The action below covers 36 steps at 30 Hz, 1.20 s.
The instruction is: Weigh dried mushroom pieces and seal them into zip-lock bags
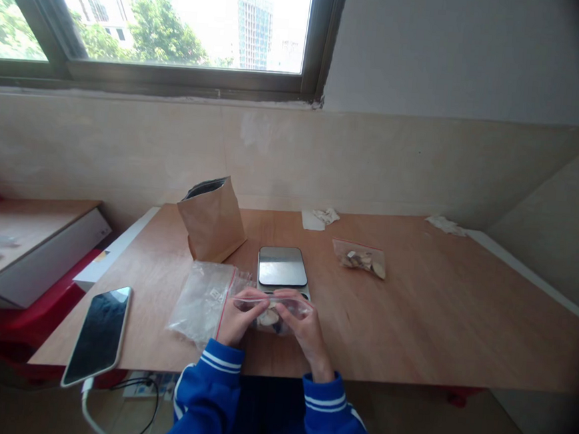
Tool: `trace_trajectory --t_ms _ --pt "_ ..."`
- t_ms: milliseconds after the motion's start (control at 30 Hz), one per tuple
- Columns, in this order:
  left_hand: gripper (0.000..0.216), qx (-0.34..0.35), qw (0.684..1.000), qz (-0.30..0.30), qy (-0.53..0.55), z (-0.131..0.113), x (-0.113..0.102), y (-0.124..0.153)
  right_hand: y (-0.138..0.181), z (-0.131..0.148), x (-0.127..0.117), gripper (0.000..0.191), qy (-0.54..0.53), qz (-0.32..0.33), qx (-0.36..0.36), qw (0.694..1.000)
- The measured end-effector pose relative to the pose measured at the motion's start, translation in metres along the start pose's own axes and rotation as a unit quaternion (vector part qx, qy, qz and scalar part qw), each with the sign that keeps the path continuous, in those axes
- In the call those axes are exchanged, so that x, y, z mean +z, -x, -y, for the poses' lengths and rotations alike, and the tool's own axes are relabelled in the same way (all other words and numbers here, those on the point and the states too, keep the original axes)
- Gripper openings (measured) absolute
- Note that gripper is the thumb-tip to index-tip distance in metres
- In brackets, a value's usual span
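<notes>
Both my hands pinch the top edge of a clear zip bag (pixel 270 318) that has pale and dark dried pieces inside. My left hand (pixel 238 316) grips the left part of its mouth, and my right hand (pixel 302 321) grips the right part, thumbs close together. Just beyond my fingers sits a kitchen scale (pixel 282 267) with a shiny metal plate; its front part is partly covered by my hands. Beside my left hand lies a stack of clear zip bags (pixel 197 301) with red strips along their edge.
A brown paper bag (pixel 213 221) stands open behind the clear bags. Another filled zip bag (pixel 360 259) lies to the right. A phone (pixel 100 332) with a white cable rests at the left edge. Crumpled tissue (pixel 326 215) lies near the wall.
</notes>
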<state>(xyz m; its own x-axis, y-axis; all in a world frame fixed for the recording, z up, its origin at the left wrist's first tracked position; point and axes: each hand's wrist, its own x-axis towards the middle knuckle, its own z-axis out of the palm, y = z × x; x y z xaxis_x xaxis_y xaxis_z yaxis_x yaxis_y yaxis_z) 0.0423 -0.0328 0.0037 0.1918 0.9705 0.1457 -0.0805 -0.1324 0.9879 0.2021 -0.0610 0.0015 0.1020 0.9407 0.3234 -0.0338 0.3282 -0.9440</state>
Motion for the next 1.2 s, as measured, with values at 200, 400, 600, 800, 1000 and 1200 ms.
trace_trajectory --t_ms 200,400,600,800,1000,1200 --pt "0.017 0.011 1.0 0.016 -0.016 -0.002 0.003 0.0 0.0 -0.008 0.006 0.012 0.026 -0.041 -0.017 0.999" --pt "0.018 0.024 1.0 -0.016 -0.011 0.001 0.005 0.0 0.0 -0.003 0.018 0.01 0.107 -0.108 -0.072 0.986" --pt "0.021 0.02 0.999 -0.049 0.012 -0.002 0.007 -0.001 0.001 -0.001 0.024 0.012 0.131 -0.129 -0.087 0.979" --pt "0.023 0.014 0.997 -0.06 0.036 0.0 0.004 0.0 0.005 -0.002 0.026 0.012 0.128 -0.142 -0.093 0.977" --pt "0.035 -0.069 0.995 -0.048 0.051 0.002 0.004 0.006 0.009 0.006 0.015 0.023 0.122 -0.166 -0.06 0.977" --pt "0.053 -0.075 0.992 -0.077 0.071 -0.021 0.019 0.002 0.007 0.024 -0.006 0.023 0.079 -0.124 0.008 0.989"
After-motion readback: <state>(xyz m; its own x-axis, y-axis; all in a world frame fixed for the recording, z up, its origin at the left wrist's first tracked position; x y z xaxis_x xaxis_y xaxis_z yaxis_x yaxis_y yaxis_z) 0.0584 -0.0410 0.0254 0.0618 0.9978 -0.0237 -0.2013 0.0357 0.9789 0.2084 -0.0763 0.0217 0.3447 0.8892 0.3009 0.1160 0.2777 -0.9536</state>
